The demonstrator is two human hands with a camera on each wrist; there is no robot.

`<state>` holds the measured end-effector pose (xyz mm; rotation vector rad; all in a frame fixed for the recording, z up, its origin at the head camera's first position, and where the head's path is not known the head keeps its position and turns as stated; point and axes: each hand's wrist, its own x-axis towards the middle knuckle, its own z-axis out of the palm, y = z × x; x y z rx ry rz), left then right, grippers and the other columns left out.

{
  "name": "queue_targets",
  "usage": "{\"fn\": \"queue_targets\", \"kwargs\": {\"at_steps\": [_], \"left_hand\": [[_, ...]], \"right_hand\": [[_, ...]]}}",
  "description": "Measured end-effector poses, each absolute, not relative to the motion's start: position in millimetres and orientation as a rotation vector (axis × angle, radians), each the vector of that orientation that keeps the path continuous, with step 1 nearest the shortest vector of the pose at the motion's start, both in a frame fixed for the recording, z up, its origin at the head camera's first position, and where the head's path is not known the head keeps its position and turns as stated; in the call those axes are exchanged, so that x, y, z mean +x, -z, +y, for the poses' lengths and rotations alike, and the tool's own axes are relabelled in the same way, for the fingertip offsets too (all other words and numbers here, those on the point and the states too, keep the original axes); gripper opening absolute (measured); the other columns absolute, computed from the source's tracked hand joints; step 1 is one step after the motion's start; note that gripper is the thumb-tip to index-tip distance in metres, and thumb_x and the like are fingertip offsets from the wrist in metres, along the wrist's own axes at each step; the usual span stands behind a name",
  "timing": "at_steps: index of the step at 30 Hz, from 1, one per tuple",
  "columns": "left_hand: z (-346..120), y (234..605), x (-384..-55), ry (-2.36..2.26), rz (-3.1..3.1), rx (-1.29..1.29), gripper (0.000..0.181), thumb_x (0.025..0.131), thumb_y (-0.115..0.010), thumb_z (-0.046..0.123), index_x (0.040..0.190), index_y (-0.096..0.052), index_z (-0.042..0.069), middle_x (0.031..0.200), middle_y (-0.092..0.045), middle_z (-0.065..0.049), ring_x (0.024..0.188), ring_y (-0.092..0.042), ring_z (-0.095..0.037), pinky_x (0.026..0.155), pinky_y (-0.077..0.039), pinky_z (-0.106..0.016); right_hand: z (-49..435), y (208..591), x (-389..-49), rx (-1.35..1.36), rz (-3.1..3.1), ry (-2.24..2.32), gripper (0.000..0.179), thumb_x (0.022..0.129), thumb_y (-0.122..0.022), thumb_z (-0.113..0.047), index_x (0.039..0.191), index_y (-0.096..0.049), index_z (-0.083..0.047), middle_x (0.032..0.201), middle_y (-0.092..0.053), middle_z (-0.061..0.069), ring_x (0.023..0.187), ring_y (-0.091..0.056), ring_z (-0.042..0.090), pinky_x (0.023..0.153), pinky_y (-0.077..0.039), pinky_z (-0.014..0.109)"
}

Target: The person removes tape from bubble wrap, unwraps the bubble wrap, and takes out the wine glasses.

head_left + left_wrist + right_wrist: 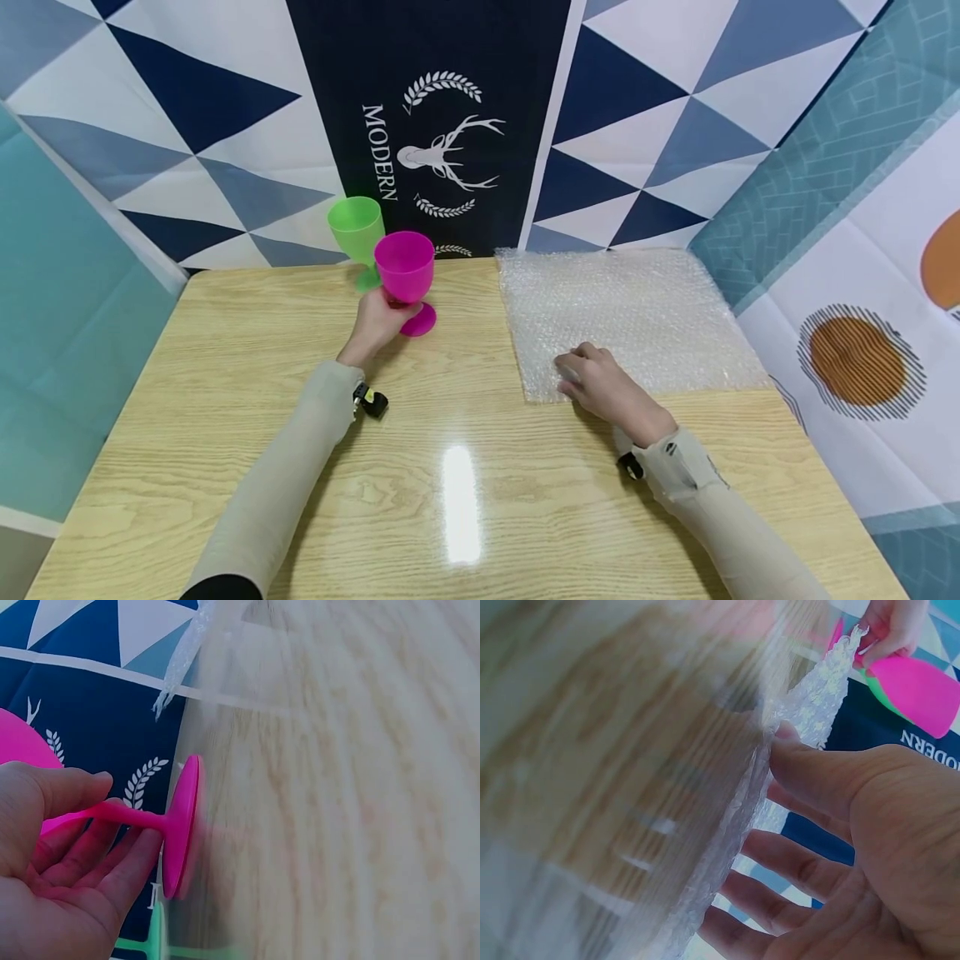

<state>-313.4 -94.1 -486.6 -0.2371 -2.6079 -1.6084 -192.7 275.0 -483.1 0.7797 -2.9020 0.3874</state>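
Note:
My left hand [378, 323] grips a pink plastic goblet [406, 265] by its stem, with thumb and fingers around it in the left wrist view. The goblet is upright; its round foot [182, 829] is at or just above the tabletop, I cannot tell which. Behind it to the left stands a green goblet [356, 227] of similar shape, partly hidden by the pink one. On the right, my right hand [602, 385] rests on the near left part of a flat bubble wrap sheet [637, 308]. Its fingers are spread and loosely bent, the fingertips [784, 733] touching the wrap.
The wooden table [420, 450] meets a patterned cloth backdrop [450, 50] at its far edge. More cloth hangs at the left [67, 333] and right [862, 400] sides. Both wrists carry small black cameras [372, 402] near the sleeve cuffs.

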Motion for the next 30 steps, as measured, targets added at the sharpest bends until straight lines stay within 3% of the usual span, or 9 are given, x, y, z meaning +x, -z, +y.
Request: {"fn": "queue_targets", "kwargs": {"at_steps": [4,12,30], "left_hand": [[-95,484,-315,1.620,-2.600,-0.225,0.035,0.088,-0.077,0.010,0.117,-0.066,-0.006,0.118,-0.071,-0.025,0.115,-0.068,-0.038,0.103,-0.055,-0.047],[-96,482,-317,1.601,-2.596,-0.202,0.032,0.088,-0.078,0.014,0.111,-0.069,-0.006,0.110,-0.073,-0.025,0.106,-0.070,-0.036,0.094,-0.058,-0.046],[-92,483,-326,1.578,-2.621,-0.173,0.034,0.089,-0.078,0.013,0.115,-0.067,-0.006,0.114,-0.072,-0.025,0.109,-0.069,-0.037,0.098,-0.058,-0.047]], "right_hand": [[275,483,-194,0.791,-2.896,-0.396,0.030,0.094,-0.075,-0.011,0.121,-0.069,-0.001,0.111,-0.068,0.022,0.098,-0.062,0.037,0.088,-0.054,0.056],[274,484,-194,0.791,-2.887,-0.393,0.029,0.094,-0.075,-0.010,0.120,-0.070,-0.001,0.110,-0.069,0.021,0.097,-0.062,0.036,0.086,-0.054,0.056],[274,484,-194,0.767,-2.906,-0.395,0.030,0.095,-0.074,-0.011,0.123,-0.070,-0.002,0.112,-0.067,0.022,0.096,-0.063,0.038,0.083,-0.057,0.053]]}}
